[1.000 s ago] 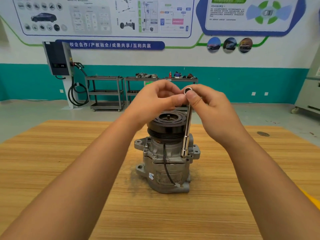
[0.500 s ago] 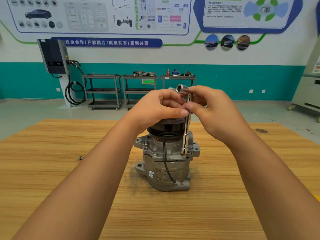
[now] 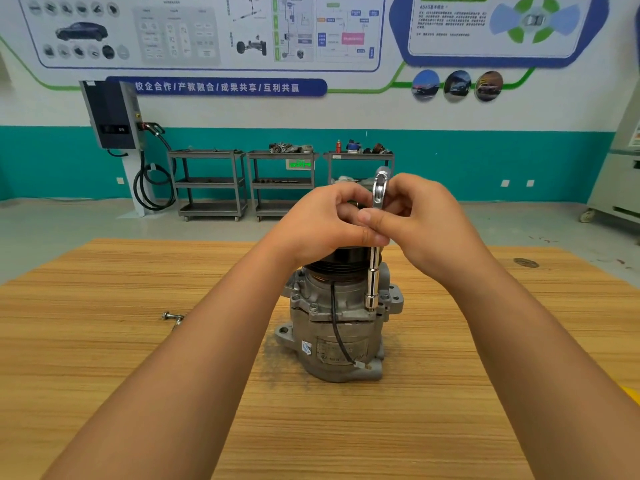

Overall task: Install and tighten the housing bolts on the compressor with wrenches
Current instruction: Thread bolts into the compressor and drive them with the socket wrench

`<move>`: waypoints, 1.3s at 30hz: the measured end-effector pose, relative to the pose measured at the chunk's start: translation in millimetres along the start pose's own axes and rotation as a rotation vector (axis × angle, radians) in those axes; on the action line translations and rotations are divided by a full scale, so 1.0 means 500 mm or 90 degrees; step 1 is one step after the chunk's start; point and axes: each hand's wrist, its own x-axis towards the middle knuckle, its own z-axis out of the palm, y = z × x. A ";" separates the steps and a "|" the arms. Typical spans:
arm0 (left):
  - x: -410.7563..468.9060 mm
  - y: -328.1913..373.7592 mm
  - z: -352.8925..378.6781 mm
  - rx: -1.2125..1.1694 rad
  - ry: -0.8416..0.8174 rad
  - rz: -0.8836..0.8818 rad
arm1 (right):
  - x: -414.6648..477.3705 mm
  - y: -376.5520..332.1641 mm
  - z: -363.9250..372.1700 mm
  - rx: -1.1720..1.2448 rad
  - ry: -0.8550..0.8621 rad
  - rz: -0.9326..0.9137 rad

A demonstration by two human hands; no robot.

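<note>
One compressor [image 3: 339, 337] stands upright on the wooden table [image 3: 104, 358], black pulley end on top, a black cable running down its front; one wrench [image 3: 373, 277] (a long chrome shaft with a socket at the bottom) stands vertical at the compressor's right side, its socket set down on the housing flange; one loose bolt [image 3: 169, 316] lies on the table well to the left, partly hidden by the left forearm; two hands meet above the pulley; the left hand [image 3: 322, 221] has its fingers curled in, thumb tip pressed to the wrench's upper shaft; the right hand [image 3: 424, 216] is curled too, thumb and fingers pinching the same shaft just below its head; three shelf carts [image 3: 207, 183] line the far wall
</note>
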 end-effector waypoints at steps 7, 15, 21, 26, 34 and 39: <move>0.002 -0.003 -0.006 0.007 -0.046 0.017 | -0.023 0.021 0.016 0.148 -0.022 0.016; 0.000 0.000 -0.011 0.009 -0.090 0.011 | -0.031 0.049 0.025 0.440 -0.055 0.092; -0.001 0.003 -0.011 -0.010 -0.123 -0.002 | -0.031 0.048 0.030 0.445 -0.019 0.093; -0.003 0.008 -0.008 -0.016 -0.114 0.007 | -0.032 0.044 0.032 0.435 -0.003 0.086; 0.000 0.004 -0.006 0.023 -0.101 0.008 | -0.030 0.044 0.029 0.348 0.034 0.089; 0.000 0.006 -0.003 0.057 -0.099 0.021 | -0.025 0.041 0.035 0.295 0.018 0.071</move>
